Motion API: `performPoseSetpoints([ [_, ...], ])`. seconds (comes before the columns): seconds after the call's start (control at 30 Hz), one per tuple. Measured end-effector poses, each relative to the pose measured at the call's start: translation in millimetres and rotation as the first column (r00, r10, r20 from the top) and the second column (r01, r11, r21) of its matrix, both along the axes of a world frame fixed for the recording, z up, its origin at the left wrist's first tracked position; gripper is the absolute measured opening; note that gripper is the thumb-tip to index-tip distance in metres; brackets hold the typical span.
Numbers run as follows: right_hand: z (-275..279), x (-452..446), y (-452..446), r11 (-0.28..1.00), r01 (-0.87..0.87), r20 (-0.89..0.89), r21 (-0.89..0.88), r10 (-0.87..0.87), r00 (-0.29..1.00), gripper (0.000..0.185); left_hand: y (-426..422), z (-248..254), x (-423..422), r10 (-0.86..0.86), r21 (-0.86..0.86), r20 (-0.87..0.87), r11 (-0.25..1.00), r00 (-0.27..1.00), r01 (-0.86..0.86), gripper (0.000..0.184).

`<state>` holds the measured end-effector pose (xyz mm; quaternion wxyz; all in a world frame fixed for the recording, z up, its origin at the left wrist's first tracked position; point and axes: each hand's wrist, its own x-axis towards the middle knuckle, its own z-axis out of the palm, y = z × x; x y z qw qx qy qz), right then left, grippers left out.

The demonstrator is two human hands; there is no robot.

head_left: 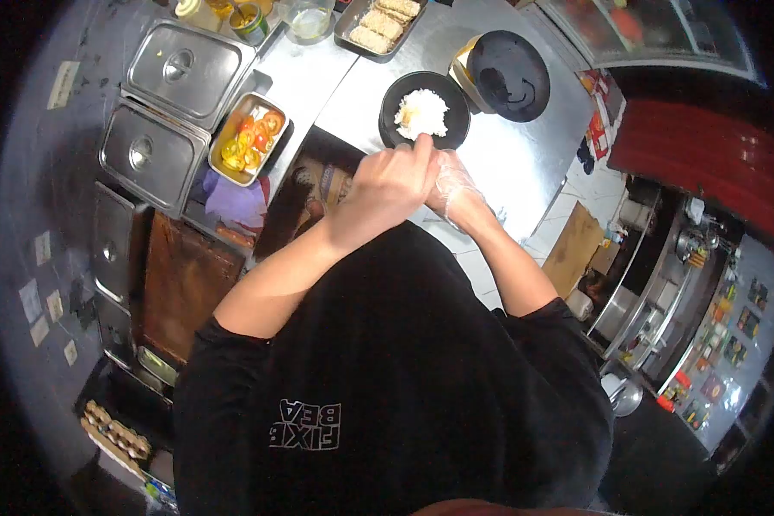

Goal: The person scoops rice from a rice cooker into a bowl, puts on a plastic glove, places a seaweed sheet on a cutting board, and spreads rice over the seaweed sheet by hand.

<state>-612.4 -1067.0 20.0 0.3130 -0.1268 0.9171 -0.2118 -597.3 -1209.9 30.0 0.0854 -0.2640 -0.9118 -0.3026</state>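
Observation:
My left hand (389,191) is bare, and its fingers are closed, pinching at the fingertip end of my right hand. A thin clear plastic glove (457,176) covers my right hand (447,191). Most of the right fingers are hidden behind the left hand, so their pose does not show. Just beyond both hands, a black bowl (390,131) stands on the steel counter (512,159) with a mound of white rice (421,112) in it. A small brownish patch marks the rice.
Sliced tomatoes (254,142) fill a steel pan to the left, beside lidded steel pans (189,73). A tray (346,36) of breaded pieces sits at the back. Right of the bowl, a round black dish (509,77) leans near a container (463,69). A glass-fronted case (662,34) stands far right.

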Motion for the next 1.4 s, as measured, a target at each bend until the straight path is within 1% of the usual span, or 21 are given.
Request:
performPoseSetpoints([
  [0.1, -5, 3, 25, 0.954, 0.298, 0.071, -0.027, -0.296, 0.953, 0.032, 22, -24, 2, -0.057, 0.311, 0.094, 0.95, 0.994, 0.025, 0.015],
  [0.13, -9, 2, 31, 0.961, 0.276, 0.073, -0.002, -0.275, 0.959, 0.032, 29, -30, 4, -0.042, 0.358, 0.175, 0.933, 0.984, -0.024, 0.018],
  [0.23, -19, -10, 42, 0.972, 0.226, 0.063, 0.058, -0.23, 0.971, 0.033, 46, -25, 3, 0.15, -0.042, 0.154, 0.989, 0.977, -0.145, 0.019],
  [0.27, -18, -15, 46, 0.973, 0.22, 0.055, 0.073, -0.225, 0.973, 0.033, 46, -26, -1, 0.169, -0.038, 0.071, 0.985, 0.983, -0.166, 0.02],
  [0.3, -18, -20, 49, 0.973, 0.211, 0.049, 0.089, -0.216, 0.975, 0.033, 39, -22, -5, 0.136, 0.024, 0.185, 0.989, 0.973, -0.143, 0.029],
  [0.33, -29, -22, 57, 0.967, 0.254, 0.021, 0.022, -0.255, 0.967, 0.034, 31, -20, -6, 0.215, 0.005, 0.365, 0.973, 0.906, -0.232, 0.031],
  [0.37, -40, -26, 65, 0.966, 0.256, 0.003, 0.044, -0.256, 0.967, 0.034, 19, -20, -5, 0.283, -0.03, 0.528, 0.948, 0.801, -0.316, 0.034],
  [0.43, -58, -38, 74, 0.962, 0.262, -0.041, 0.083, -0.259, 0.965, 0.035, -14, -34, 12, 0.408, -0.208, 0.598, 0.91, 0.69, -0.358, 0.04],
  [0.47, -55, -46, 72, 0.951, 0.265, 0.008, 0.159, -0.27, 0.963, 0.037, -33, -48, 26, 0.471, -0.275, 0.59, 0.881, 0.655, -0.386, 0.041],
  [0.57, -60, -58, 73, 0.954, 0.218, -0.022, 0.204, -0.218, 0.976, 0.037, -86, -95, 84, 0.615, -0.404, 0.57, 0.787, 0.544, -0.466, 0.043],
  [0.7, -86, -70, 77, 0.956, 0.174, -0.013, 0.238, -0.176, 0.984, 0.036, -130, -158, 171, 0.737, -0.516, 0.621, 0.641, 0.268, -0.568, 0.051],
  [0.73, -84, -71, 76, 0.967, 0.136, -0.017, 0.215, -0.136, 0.991, 0.035, -138, -177, 193, 0.752, -0.535, 0.622, 0.612, 0.219, -0.583, 0.052],
  [0.8, -79, -72, 71, 0.957, 0.133, 0.003, 0.256, -0.139, 0.99, 0.035, -149, -209, 232, 0.775, -0.575, 0.62, 0.552, 0.118, -0.604, 0.055],
  [0.9, -84, -75, 67, 0.943, 0.14, 0.027, 0.301, -0.155, 0.987, 0.035, -154, -234, 269, 0.736, -0.538, 0.674, 0.553, 0.07, -0.636, 0.058],
  [0.93, -88, -76, 66, 0.94, 0.133, 0.029, 0.314, -0.15, 0.988, 0.035, -154, -243, 279, 0.752, -0.572, 0.659, 0.528, 0.032, -0.627, 0.061],
  [1.03, -96, -81, 64, 0.933, 0.112, 0.04, 0.341, -0.133, 0.99, 0.035, -156, -252, 291, 0.695, -0.533, 0.718, 0.57, 0.021, -0.626, 0.062],
  [1.13, -96, -83, 63, 0.93, 0.106, 0.039, 0.351, -0.128, 0.991, 0.036, -157, -253, 287, 0.715, -0.543, 0.7, 0.535, 0.003, -0.647, 0.062],
  [1.23, -87, -81, 63, 0.937, 0.104, 0.005, 0.335, -0.112, 0.994, 0.037, -163, -255, 278, 0.684, -0.485, 0.729, 0.526, 0.009, -0.699, 0.063],
  [1.27, -83, -81, 63, 0.94, 0.103, -0.011, 0.325, -0.105, 0.994, 0.037, -164, -253, 271, 0.686, -0.458, 0.725, 0.547, 0.062, -0.701, 0.061],
  [1.37, -76, -83, 66, 0.934, 0.192, -0.011, 0.303, -0.198, 0.98, 0.039, -153, -227, 231, 0.691, -0.322, 0.7, 0.53, 0.179, -0.784, 0.056],
  [1.4, -69, -81, 68, 0.945, 0.205, -0.007, 0.256, -0.211, 0.978, 0.043, -148, -213, 213, 0.667, -0.281, 0.716, 0.546, 0.206, -0.789, 0.054],
])
